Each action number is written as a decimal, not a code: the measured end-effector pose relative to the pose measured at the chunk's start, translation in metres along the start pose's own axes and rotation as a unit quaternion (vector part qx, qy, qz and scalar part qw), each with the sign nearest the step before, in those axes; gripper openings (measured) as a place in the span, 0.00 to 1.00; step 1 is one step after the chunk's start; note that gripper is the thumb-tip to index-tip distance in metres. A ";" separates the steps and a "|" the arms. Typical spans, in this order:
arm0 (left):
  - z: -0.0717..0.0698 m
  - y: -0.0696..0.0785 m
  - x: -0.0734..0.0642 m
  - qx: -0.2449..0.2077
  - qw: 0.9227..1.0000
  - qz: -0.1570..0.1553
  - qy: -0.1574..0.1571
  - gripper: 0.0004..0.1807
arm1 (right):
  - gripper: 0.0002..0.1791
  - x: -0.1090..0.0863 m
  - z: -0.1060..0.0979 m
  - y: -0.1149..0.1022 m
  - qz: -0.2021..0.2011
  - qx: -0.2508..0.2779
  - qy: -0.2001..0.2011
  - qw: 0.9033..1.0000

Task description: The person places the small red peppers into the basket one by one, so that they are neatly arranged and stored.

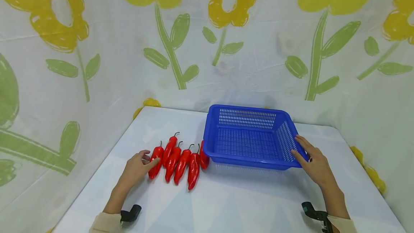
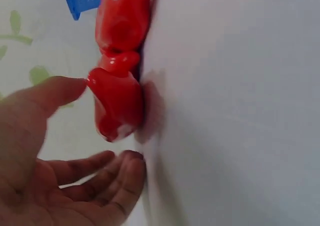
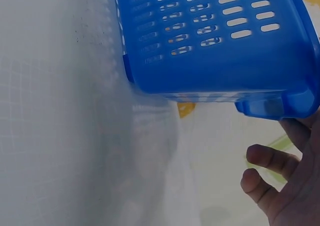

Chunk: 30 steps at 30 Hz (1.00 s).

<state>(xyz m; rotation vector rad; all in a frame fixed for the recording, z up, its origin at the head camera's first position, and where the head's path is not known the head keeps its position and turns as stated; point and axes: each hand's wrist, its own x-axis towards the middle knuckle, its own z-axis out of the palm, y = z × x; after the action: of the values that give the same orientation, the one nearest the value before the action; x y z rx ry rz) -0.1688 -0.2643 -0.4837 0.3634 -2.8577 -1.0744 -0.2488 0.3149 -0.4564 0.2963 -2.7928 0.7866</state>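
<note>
Several red chili peppers [image 1: 183, 162] with dark curved stems lie side by side on the white table. My left hand [image 1: 138, 166] is at the leftmost chili pepper [image 2: 117, 103]. Its thumb tip comes right to that pepper's surface in the left wrist view, while the other fingers stay loosely bent, a small gap from it. On the right, my right hand [image 1: 315, 163] holds the right rim of a blue plastic basket [image 1: 252, 163]. The thumb lies over the rim; two bent fingers [image 3: 272, 158] hang below it, off the basket. No peppers show inside the basket.
The rightmost chili pepper [image 1: 204, 157] is partly hidden behind the basket's left corner. A white cloth backdrop [image 1: 252, 78] with yellow flowers rises behind the table [image 1: 226, 200] and along its sides. Dark wrist mounts [image 1: 130, 213] sit on both wrists.
</note>
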 end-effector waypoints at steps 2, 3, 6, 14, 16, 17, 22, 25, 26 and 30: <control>0.000 0.003 0.003 0.005 1.000 -0.005 -0.012 0.37 | 0.37 -0.001 -0.001 0.000 0.008 0.004 -0.004 1.000; -0.001 0.004 0.004 0.008 1.000 -0.006 -0.017 0.36 | 0.37 -0.001 -0.001 0.001 0.011 0.006 -0.006 1.000; -0.002 0.007 0.008 0.012 0.999 -0.013 -0.030 0.33 | 0.37 -0.001 -0.001 0.001 0.017 0.009 -0.006 1.000; -0.008 0.004 0.007 -0.015 0.998 -0.050 -0.039 0.32 | 0.36 -0.001 0.001 0.003 0.004 0.016 -0.003 1.000; -0.010 0.003 0.005 -0.021 0.998 -0.050 -0.031 0.32 | 0.36 -0.001 0.002 0.003 0.001 0.014 -0.004 1.000; -0.012 0.003 0.004 -0.024 0.998 -0.050 -0.027 0.33 | 0.36 -0.001 0.002 0.003 0.000 0.014 -0.004 1.000; -0.020 0.008 -0.001 -0.039 0.998 -0.045 -0.014 0.36 | 0.36 -0.002 0.001 0.003 0.002 0.019 -0.006 1.000; -0.025 0.016 -0.003 -0.053 0.998 -0.041 -0.014 0.38 | 0.36 -0.002 0.000 0.003 0.003 0.026 -0.006 1.000; -0.026 0.019 -0.004 -0.057 0.997 -0.039 -0.015 0.39 | 0.36 -0.002 0.000 0.003 0.003 0.027 -0.007 1.000; -0.027 0.033 -0.007 -0.077 0.996 -0.032 -0.022 0.40 | 0.36 -0.002 0.001 0.003 0.009 0.031 -0.010 0.999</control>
<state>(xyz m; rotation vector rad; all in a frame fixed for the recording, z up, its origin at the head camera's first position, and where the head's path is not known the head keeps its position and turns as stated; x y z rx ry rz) -0.1645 -0.2558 -0.4411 0.4270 -2.7953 -1.3193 -0.2475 0.3167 -0.4591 0.2913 -2.7967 0.8813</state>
